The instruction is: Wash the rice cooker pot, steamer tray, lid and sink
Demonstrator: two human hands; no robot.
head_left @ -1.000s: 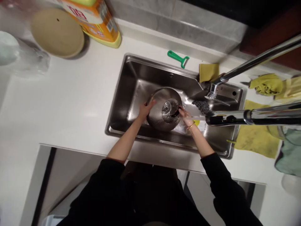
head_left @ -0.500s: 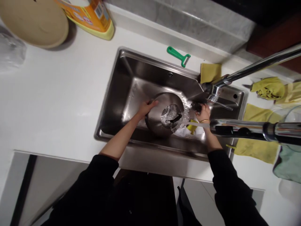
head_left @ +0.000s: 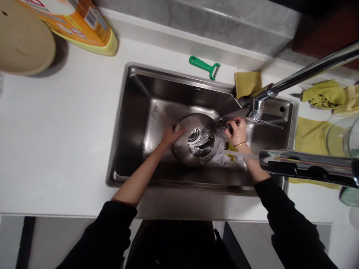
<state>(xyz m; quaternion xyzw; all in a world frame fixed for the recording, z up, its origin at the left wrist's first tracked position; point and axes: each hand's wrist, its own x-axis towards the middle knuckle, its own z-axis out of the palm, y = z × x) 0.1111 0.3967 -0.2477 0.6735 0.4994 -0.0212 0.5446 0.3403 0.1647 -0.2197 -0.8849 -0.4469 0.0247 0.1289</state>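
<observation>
A round steel pot lid (head_left: 193, 140) with a black knob lies in the steel sink (head_left: 134, 112), wet with water. My left hand (head_left: 171, 135) grips the lid's left rim, fingers curled over the edge. My right hand (head_left: 236, 131), with a gold bangle on the wrist, is closed around a dark steel-wool scrubber (head_left: 224, 126) at the lid's right edge. White and yellow bits lie in the basin just under that hand.
A chrome faucet (head_left: 294, 80) arches over the sink's right side, with a second chrome spout (head_left: 305, 166) nearer me. A green peeler (head_left: 203, 66) and yellow cloths (head_left: 311, 138) lie on the white counter. An orange bottle (head_left: 81, 26) and a tan disc (head_left: 24, 39) sit far left.
My right hand left the lid's knob, reached right to the steel-wool scrubber and closed on it. My left hand kept its hold on the lid's rim. My view shifted right.
</observation>
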